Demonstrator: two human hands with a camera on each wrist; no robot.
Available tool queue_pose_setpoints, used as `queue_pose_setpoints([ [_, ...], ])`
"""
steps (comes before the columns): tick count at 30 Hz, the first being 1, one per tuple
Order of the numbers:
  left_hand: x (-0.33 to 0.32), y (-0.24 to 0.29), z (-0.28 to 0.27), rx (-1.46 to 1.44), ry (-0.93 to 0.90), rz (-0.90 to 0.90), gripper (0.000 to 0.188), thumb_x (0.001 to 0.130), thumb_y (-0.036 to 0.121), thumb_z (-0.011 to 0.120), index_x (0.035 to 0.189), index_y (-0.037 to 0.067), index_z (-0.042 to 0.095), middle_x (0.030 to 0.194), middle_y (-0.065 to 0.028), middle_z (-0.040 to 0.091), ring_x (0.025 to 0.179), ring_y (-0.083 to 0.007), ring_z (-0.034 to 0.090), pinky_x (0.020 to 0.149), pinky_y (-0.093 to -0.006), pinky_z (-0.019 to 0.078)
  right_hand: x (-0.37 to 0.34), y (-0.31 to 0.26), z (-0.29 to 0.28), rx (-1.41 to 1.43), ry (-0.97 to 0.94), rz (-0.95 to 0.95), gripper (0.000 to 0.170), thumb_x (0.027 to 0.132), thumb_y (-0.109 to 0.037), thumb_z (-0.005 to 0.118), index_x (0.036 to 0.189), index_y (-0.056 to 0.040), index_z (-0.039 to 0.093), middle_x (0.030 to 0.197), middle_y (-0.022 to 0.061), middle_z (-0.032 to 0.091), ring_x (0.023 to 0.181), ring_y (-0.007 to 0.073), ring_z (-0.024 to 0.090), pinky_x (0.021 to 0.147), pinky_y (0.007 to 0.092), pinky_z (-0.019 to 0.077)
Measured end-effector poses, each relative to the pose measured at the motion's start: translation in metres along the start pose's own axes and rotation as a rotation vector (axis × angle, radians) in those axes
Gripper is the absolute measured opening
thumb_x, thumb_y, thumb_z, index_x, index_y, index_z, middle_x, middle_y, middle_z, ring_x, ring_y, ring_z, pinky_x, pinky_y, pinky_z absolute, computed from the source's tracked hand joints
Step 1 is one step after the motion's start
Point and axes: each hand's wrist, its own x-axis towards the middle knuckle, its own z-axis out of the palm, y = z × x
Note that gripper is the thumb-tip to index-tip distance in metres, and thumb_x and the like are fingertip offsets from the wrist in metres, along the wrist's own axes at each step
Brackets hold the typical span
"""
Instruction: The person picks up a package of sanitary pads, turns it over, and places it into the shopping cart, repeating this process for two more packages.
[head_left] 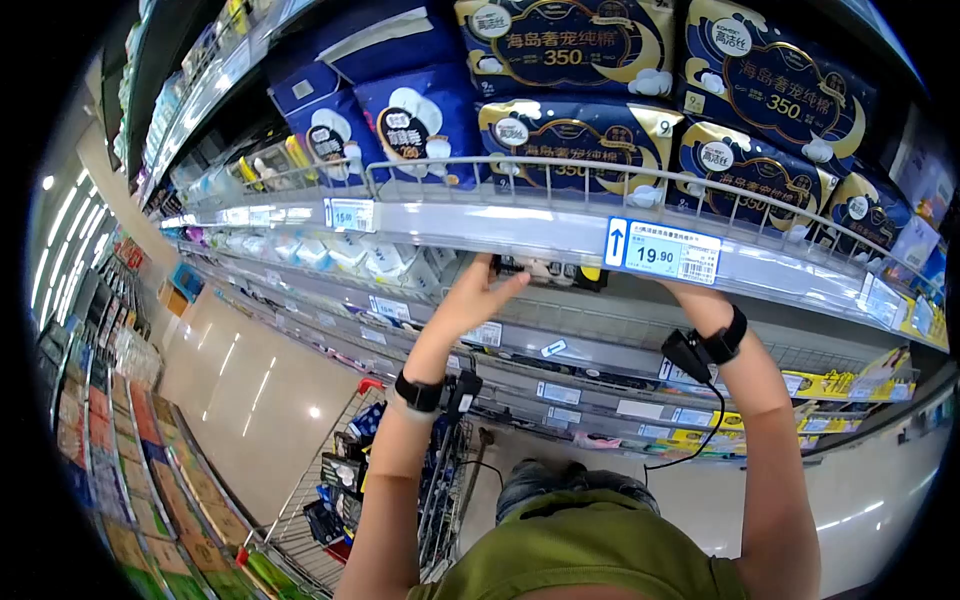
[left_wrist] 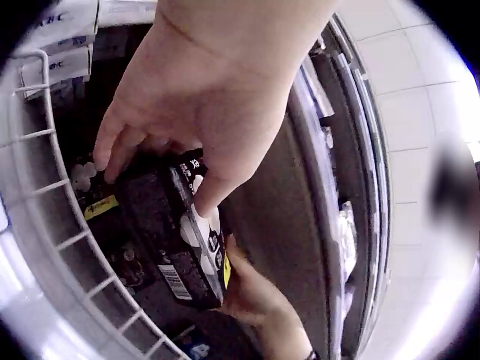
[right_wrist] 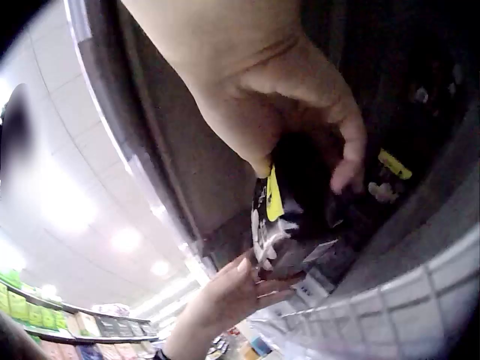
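Observation:
A black package with white flowers and a yellow label (head_left: 540, 272) is between both hands, under the shelf edge. The left hand (head_left: 472, 300) grips one end, its thumb on the flowered face and its fingers behind; the left wrist view shows the package (left_wrist: 176, 232) below that hand (left_wrist: 210, 105). At the other end, the right hand (right_wrist: 277, 97) curls thumb and fingers round the package (right_wrist: 289, 217). In the head view the right hand's fingers are hidden behind the price-tag rail (head_left: 560, 230).
Blue packages (head_left: 580, 140) stand on the upper shelf behind a wire rail (head_left: 400, 163). White packs (head_left: 390, 262) lie left of the hands. A shopping cart (head_left: 300, 495) with goods stands below left. More shelves (head_left: 130, 470) line the aisle's far side.

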Motion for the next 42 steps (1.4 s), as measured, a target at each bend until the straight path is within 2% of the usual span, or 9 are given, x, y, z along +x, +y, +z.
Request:
queue_pose_setpoints([
  [1, 0.014, 0.000, -0.002, 0.001, -0.054, -0.047, 0.047, 0.074, 0.020, 0.057, 0.111, -0.002, 0.037, 0.104, -0.0147, 0.047, 0.098, -0.0212, 0.043, 0.085, -0.0276, 0.0321, -0.002, 0.004, -0.004, -0.039, 0.033, 0.015, 0.049, 0.073, -0.042, 0.053, 0.100, -0.0022, 0.050, 0.092, 0.0145, 0.054, 0.091, 0.0214, 0.049, 0.074, 0.0287, 0.0398],
  [2, 0.022, 0.003, -0.006, 0.066, -0.061, -0.175, 0.039, 0.074, 0.021, 0.055, 0.105, 0.000, 0.045, 0.102, -0.0162, 0.048, 0.098, -0.0240, 0.044, 0.085, -0.0289, 0.0321, -0.006, 0.006, -0.006, -0.066, 0.073, 0.027, 0.049, 0.073, -0.042, 0.053, 0.100, -0.0022, 0.050, 0.092, 0.0145, 0.054, 0.091, 0.0215, 0.049, 0.074, 0.0287, 0.0397],
  [6, 0.070, -0.033, -0.021, 0.392, -0.112, -0.168, 0.039, 0.074, 0.021, 0.055, 0.105, 0.000, 0.045, 0.102, -0.0163, 0.048, 0.098, -0.0245, 0.044, 0.085, -0.0293, 0.0322, -0.026, 0.020, -0.012, -0.111, 0.179, 0.113, 0.048, 0.073, -0.042, 0.053, 0.101, -0.0023, 0.049, 0.092, 0.0146, 0.054, 0.092, 0.0216, 0.048, 0.074, 0.0287, 0.0395],
  [14, 0.107, -0.078, -0.038, 0.638, -0.197, -0.248, 0.039, 0.073, 0.022, 0.055, 0.105, 0.000, 0.045, 0.102, -0.0166, 0.048, 0.098, -0.0255, 0.044, 0.085, -0.0300, 0.0326, -0.019, 0.028, 0.011, -0.085, 0.223, 0.200, 0.048, 0.073, -0.041, 0.053, 0.102, -0.0024, 0.049, 0.094, 0.0148, 0.053, 0.093, 0.0219, 0.048, 0.075, 0.0288, 0.0391],
  [26, 0.140, -0.110, -0.048, 0.706, -0.245, -0.295, 0.040, 0.073, 0.023, 0.054, 0.105, 0.001, 0.045, 0.103, -0.0171, 0.048, 0.098, -0.0271, 0.044, 0.085, -0.0311, 0.0331, 0.002, 0.035, 0.027, -0.086, 0.210, 0.205, 0.048, 0.074, -0.040, 0.053, 0.103, -0.0026, 0.048, 0.096, 0.0151, 0.052, 0.094, 0.0223, 0.047, 0.076, 0.0289, 0.0385],
  [42, 0.127, -0.111, -0.057, 0.674, -0.198, -0.270, 0.040, 0.073, 0.025, 0.053, 0.105, 0.001, 0.046, 0.104, -0.0176, 0.048, 0.097, -0.0291, 0.044, 0.085, -0.0325, 0.0337, 0.002, 0.042, 0.031, -0.069, 0.164, 0.127, 0.047, 0.074, -0.038, 0.053, 0.105, -0.0028, 0.046, 0.098, 0.0155, 0.051, 0.096, 0.0229, 0.046, 0.078, 0.0290, 0.0377],
])
